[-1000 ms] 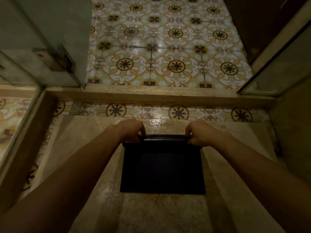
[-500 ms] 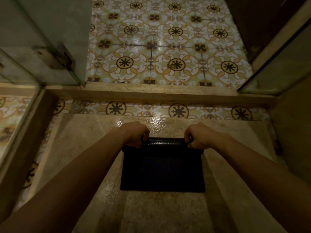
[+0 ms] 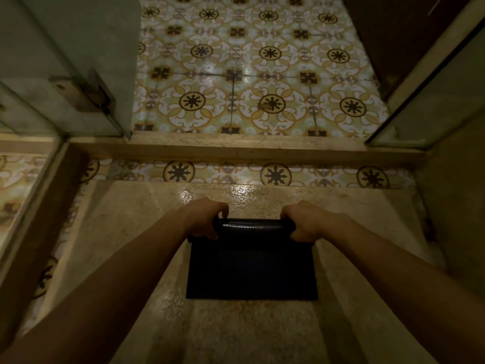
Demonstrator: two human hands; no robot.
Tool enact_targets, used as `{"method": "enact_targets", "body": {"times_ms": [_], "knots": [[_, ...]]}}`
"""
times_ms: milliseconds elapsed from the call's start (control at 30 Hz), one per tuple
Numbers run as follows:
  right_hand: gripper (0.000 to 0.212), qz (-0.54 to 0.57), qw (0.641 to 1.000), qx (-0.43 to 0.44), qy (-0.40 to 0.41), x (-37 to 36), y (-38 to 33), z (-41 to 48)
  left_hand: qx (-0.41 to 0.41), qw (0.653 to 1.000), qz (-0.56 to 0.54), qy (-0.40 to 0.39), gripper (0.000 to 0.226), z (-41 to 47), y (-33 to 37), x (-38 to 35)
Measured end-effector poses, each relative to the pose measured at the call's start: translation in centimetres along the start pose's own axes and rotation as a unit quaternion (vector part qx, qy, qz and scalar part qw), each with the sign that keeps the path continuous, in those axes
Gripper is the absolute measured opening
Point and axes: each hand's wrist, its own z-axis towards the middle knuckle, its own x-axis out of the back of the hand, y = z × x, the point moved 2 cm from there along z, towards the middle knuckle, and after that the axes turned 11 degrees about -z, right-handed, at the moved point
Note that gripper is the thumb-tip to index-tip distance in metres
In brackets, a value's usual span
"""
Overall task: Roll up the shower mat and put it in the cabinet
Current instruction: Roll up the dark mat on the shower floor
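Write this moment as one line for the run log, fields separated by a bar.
step: rolling | shower mat: far edge rolled, rest flat on shower floor | left hand: grip on roll end | right hand: grip on roll end | cabinet: not visible

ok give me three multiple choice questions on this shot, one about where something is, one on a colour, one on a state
1. Where do the hands hold the shower mat?
A. at its far, rolled end
B. at its near edge
C. at the middle of its flat part

2. What colour is the mat?
A. white
B. black
C. bright red

3. How far along is the rolling?
A. the mat lies wholly flat
B. it is fully rolled and lifted
C. the far end is rolled, the rest lies flat on the shower floor

Answers:
1. A: the left hand and the right hand grip the two ends of the roll at the far side.
2. B: the mat reads black against the beige stone.
3. C: a roll shows between the hands, with a flat stretch reaching toward the camera.
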Motion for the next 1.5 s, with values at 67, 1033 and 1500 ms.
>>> {"method": "enact_targets", "body": {"times_ms": [67,1033,1500], "knots": [[0.05,-0.015,1.0,-0.007,-0.009,-0.1,-0.2,0.0,0.007,1.0,0.0,-0.002,0.06,-0.1,0.0,-0.3],[0.048,-0.094,0.989,-0.003,0.118,2.4,1.3,1.4,-0.054,0.982,0.125,0.133,0.054,1.5,0.4,1.2],[0.038,-0.076,0.992,0.007,0.101,3.2,1.5,0.3,-0.035,0.997,0.075,0.005,0.043,1.1,1.8,3.7]]}}
